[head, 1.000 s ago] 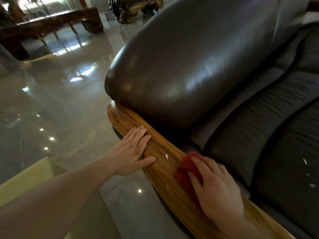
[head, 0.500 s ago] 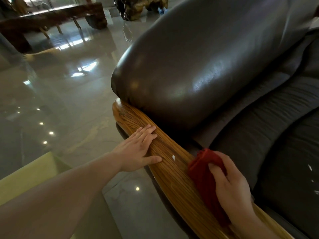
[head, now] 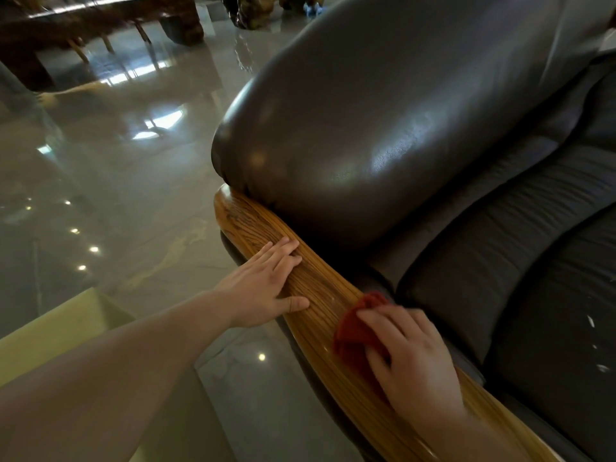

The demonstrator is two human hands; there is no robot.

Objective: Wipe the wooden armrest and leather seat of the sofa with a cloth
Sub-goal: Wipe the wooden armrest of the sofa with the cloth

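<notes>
A polished wooden armrest [head: 253, 225] runs diagonally from the middle to the lower right. My left hand [head: 263, 285] lies flat on it, fingers spread, holding nothing. Just below it, my right hand [head: 410, 358] presses a red cloth [head: 353, 328] onto the wood; most of the cloth is hidden under the palm. A dark leather arm cushion [head: 383, 128] bulges above the wood. The dark leather seat [head: 533, 278] lies to the right, with a few white specks [head: 591, 320] on it.
A glossy grey tiled floor [head: 126, 181] stretches to the left. A pale yellow-green surface [head: 63, 325] sits at the lower left under my forearm. Dark wooden furniture [head: 100, 18] stands at the far top left, a carved wooden piece [head: 263, 8] at top centre.
My right hand slid the red cloth down along the armrest, then back up over the spot where a white speck showed; the speck is no longer visible. My left hand stayed put.
</notes>
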